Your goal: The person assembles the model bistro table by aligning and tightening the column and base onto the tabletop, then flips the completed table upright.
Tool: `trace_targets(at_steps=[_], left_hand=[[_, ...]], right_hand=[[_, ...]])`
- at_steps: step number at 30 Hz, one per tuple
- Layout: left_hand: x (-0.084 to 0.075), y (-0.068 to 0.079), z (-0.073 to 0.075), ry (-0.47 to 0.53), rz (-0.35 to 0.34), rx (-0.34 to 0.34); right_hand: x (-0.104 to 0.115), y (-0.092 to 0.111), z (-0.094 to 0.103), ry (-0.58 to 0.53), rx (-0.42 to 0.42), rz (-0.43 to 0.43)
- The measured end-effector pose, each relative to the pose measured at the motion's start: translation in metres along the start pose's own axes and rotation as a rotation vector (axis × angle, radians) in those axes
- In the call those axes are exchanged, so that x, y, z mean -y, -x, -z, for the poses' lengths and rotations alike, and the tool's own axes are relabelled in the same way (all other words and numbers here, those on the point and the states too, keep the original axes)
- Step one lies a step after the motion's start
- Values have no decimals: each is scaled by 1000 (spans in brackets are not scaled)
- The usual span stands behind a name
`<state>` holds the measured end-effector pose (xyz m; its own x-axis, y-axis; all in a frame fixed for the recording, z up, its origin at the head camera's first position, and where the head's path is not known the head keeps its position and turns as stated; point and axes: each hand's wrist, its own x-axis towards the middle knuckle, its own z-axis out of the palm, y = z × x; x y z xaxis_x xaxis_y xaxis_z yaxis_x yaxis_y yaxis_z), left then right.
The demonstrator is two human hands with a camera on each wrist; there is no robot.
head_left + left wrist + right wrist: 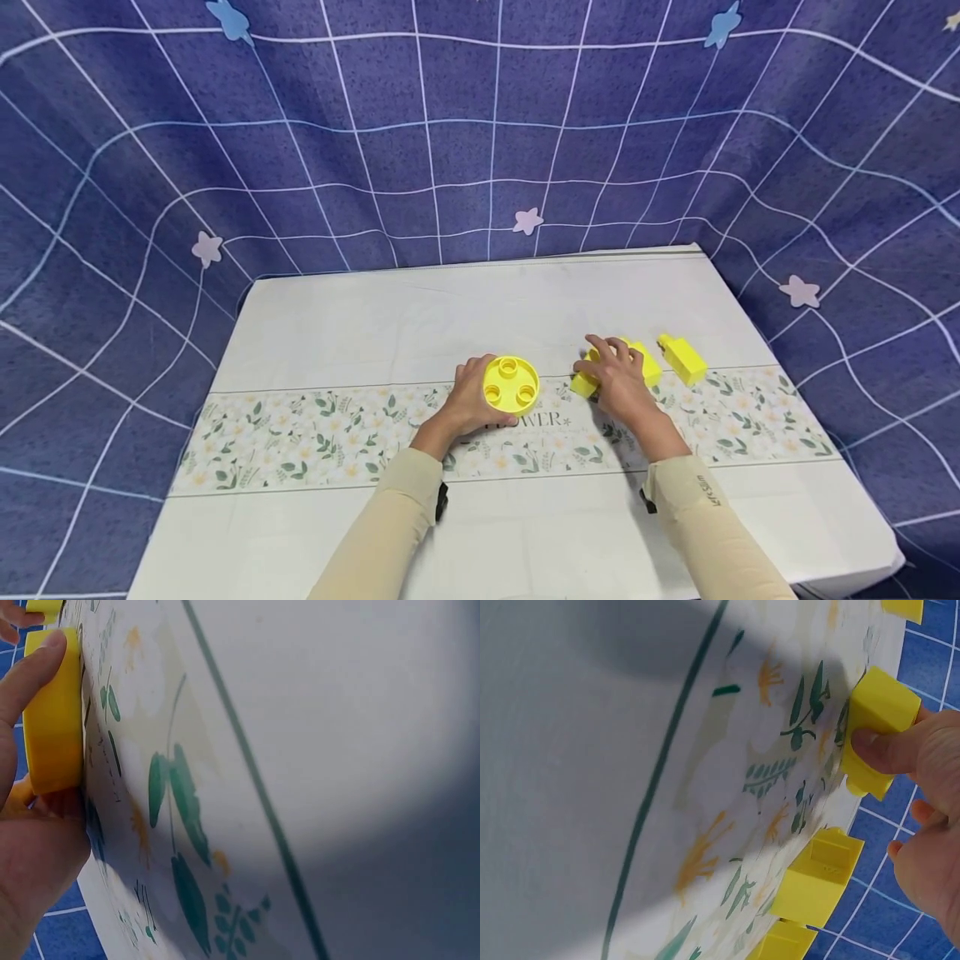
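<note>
My left hand (468, 402) grips a round yellow base (512, 382) by its left side, thumb at the near edge and fingers round the far edge. Three round sockets show on the base's upper face. In the left wrist view the thumb lies along the wall of the yellow base (54, 720), which stands on the cloth. To the right, my right hand (621, 387) pinches a yellow block (582, 384). The right wrist view shows the thumb pressed to the near face of that yellow block (881, 705), with a fingertip partly hidden behind it.
A second yellow block (649, 367) sits just right of the right hand, partly covered by it. Farther right lies another yellow block (686, 361) with a rounded knob at one end. The white tablecloth (360, 325) has a floral band; a blue curtain (450, 150) hangs behind.
</note>
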<state>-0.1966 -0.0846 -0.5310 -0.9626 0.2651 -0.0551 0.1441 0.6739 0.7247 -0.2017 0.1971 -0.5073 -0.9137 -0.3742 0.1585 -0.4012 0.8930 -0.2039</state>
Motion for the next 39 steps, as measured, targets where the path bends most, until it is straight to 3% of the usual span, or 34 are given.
trace_targets(at_steps=[6,14,24,31,39], left_hand=[[1,-1,-1,1,-1,3],[1,-1,-1,-1,4,8],[-1,0,0,-11,2,9],[-2,0,0,-18,-3,11],[-2,0,0,-35,0,5]], right_hand=[[1,1,-1,-23,-59,27],[3,0,-2,-143,-160,22],[12,-3,1,-386,-234,-74],[21,-5,7,-597,-273,-49],[34,-5,18,-807,-223,-79]])
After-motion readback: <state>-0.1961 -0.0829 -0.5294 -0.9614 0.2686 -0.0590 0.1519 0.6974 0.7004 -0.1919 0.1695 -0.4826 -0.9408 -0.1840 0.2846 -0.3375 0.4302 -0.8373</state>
